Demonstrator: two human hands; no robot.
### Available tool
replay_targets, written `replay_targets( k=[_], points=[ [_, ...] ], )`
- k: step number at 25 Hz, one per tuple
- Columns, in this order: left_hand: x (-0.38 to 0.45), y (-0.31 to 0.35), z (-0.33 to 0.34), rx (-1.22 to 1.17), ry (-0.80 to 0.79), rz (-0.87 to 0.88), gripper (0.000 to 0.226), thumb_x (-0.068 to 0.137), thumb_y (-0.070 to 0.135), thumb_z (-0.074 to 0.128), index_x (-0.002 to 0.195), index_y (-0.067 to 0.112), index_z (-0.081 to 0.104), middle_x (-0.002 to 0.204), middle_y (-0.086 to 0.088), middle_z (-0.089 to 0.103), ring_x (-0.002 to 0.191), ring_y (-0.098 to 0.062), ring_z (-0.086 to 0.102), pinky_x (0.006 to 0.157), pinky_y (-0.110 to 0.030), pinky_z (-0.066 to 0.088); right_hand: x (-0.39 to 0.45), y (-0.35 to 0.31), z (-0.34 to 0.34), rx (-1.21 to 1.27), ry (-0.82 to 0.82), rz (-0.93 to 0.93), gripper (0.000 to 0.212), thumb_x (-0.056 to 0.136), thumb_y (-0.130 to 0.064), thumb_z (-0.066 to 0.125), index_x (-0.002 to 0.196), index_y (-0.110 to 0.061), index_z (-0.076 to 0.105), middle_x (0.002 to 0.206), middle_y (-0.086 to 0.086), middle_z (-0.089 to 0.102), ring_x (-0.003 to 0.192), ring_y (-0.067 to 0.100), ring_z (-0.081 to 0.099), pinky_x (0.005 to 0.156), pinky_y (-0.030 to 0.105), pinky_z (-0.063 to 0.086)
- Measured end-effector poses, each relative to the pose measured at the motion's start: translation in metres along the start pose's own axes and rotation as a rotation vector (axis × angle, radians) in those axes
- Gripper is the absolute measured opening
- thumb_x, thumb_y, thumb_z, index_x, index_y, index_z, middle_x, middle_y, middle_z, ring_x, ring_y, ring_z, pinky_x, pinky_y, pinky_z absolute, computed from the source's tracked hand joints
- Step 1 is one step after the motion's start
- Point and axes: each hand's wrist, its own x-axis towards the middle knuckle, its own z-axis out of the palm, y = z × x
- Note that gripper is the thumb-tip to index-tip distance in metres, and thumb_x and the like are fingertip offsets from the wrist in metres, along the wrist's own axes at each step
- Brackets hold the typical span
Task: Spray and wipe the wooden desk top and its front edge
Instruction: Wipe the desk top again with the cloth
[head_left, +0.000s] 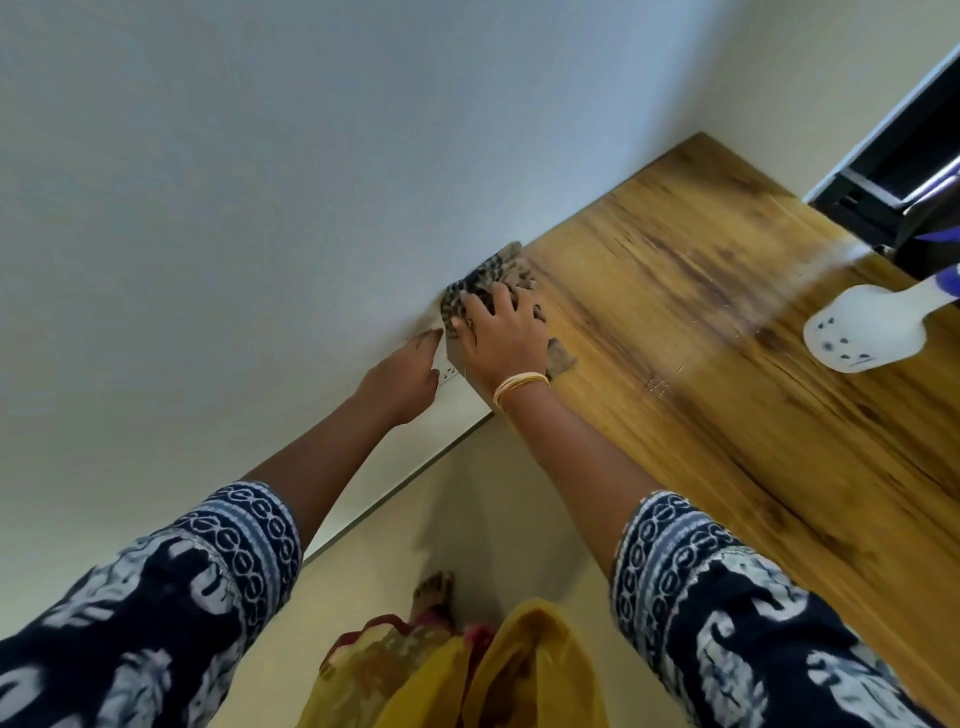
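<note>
While wiping is judged the step in hand, spraying appears done for now: spray bottle (872, 332) lying on its side on the wooden desk top (727, 364), near the far right, well apart from both hands, with a pale streak of mist or wet film beside it.

Right hand (501, 332): fingers spread and fairly straight, pressed flat on a patterned cloth (483, 291); not curled round it. Cloth bunched under the palm at the desk's corner against the white wall (260, 182), one tail showing behind the wrist near the bangles (519, 387).

Left hand (405, 379): off the desk, just beside its end edge, fingers extended toward the wall by a small white outlet (449, 373); holding nothing visible. Contact with wall or edge cannot be told.

Progress, as judged: corner under treatment; most of the top, toward the right and toward the person, not yet reached by the cloth. Front edge not clearly distinguishable at this angle; no sign of attention to it.

Next move calls for: drawing the cloth out of the corner along the grain toward the wet patch, pressure kept flat; bottle to be lifted or skirted on reaching it; care near the outlet with a damp cloth.
</note>
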Motion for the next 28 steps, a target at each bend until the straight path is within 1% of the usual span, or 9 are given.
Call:
replay_targets(
  k=[4,7,10,12,15,18,20,25,28],
  points=[
    [0.000,-0.003,0.002,-0.042,0.036,0.028,0.048,0.096,0.013,0.045,0.143,0.011,0.035,0.143,-0.011,0.046,0.121,-0.034,0.052,0.091,-0.046,0.048,-0.007,0.024,-0.002,0.031,-0.066,-0.304,0.035,0.095,-0.045,0.044,0.115,-0.031,0.069,0.126,0.004,0.063,0.117,0.036,0.054,0.076,0.043,0.057],
    [-0.004,0.000,0.004,-0.097,0.072,-0.016,0.050,0.096,0.013,0.044,0.145,0.013,0.034,0.147,-0.010,0.042,0.128,-0.034,0.047,0.097,-0.046,0.045,-0.024,0.051,-0.014,0.085,-0.137,-0.496,0.027,0.093,-0.041,0.052,0.102,-0.027,0.073,0.133,0.001,0.061,0.127,0.032,0.050,0.090,0.043,0.052],
    [-0.012,0.006,0.009,-0.187,0.111,-0.061,0.055,0.098,0.015,0.045,0.150,0.014,0.028,0.154,-0.010,0.035,0.138,-0.031,0.038,0.108,-0.046,0.038,-0.036,0.062,-0.027,0.277,-0.138,-0.369,0.031,0.092,-0.042,0.051,0.094,-0.021,0.074,0.123,-0.003,0.064,0.119,0.026,0.052,0.079,0.040,0.055],
    [-0.018,0.007,0.008,-0.201,0.134,-0.056,0.055,0.098,0.015,0.045,0.150,0.014,0.028,0.155,-0.009,0.034,0.139,-0.030,0.037,0.110,-0.046,0.037,-0.031,0.057,-0.027,0.353,-0.094,-0.218,0.034,0.096,-0.043,0.049,0.102,-0.019,0.073,0.117,-0.002,0.065,0.112,0.025,0.053,0.075,0.040,0.055],
    [-0.030,0.004,0.005,-0.144,0.205,0.007,0.054,0.098,0.014,0.045,0.150,0.013,0.028,0.156,-0.008,0.032,0.139,-0.029,0.038,0.108,-0.044,0.039,-0.003,0.043,-0.017,0.177,-0.102,0.018,0.039,0.099,-0.047,0.043,0.127,-0.025,0.059,0.132,0.005,0.056,0.123,0.030,0.047,0.089,0.046,0.051],
    [-0.040,-0.006,0.003,-0.021,0.220,0.076,0.057,0.098,0.015,0.046,0.152,0.014,0.026,0.159,-0.005,0.026,0.143,-0.024,0.033,0.109,-0.042,0.041,0.024,0.027,-0.009,0.069,-0.211,0.238,0.043,0.098,-0.053,0.040,0.135,-0.034,0.049,0.148,0.003,0.043,0.139,0.033,0.032,0.102,0.055,0.038],
    [-0.044,-0.010,0.003,-0.005,0.206,0.067,0.058,0.098,0.014,0.045,0.152,0.014,0.025,0.160,-0.004,0.024,0.143,-0.023,0.032,0.107,-0.043,0.043,0.020,0.017,-0.008,0.003,-0.221,0.149,0.039,0.098,-0.050,0.042,0.133,-0.035,0.051,0.143,0.004,0.047,0.134,0.036,0.036,0.098,0.056,0.037],
    [-0.032,0.000,0.000,0.009,0.191,0.095,0.061,0.096,0.012,0.047,0.152,0.013,0.024,0.159,-0.005,0.024,0.136,-0.026,0.041,0.098,-0.041,0.048,0.007,0.031,-0.013,-0.060,-0.288,-0.377,0.037,0.097,-0.050,0.046,0.131,-0.041,0.056,0.141,0.002,0.050,0.132,0.032,0.040,0.099,0.054,0.037],
    [-0.019,0.005,-0.004,0.024,0.179,0.147,0.063,0.095,0.011,0.045,0.153,0.014,0.021,0.160,-0.005,0.023,0.140,-0.024,0.037,0.101,-0.041,0.048,0.023,0.057,-0.014,-0.015,-0.332,-0.280,0.039,0.098,-0.052,0.042,0.135,-0.044,0.050,0.148,-0.004,0.043,0.139,0.027,0.033,0.106,0.054,0.032]
  ],
)
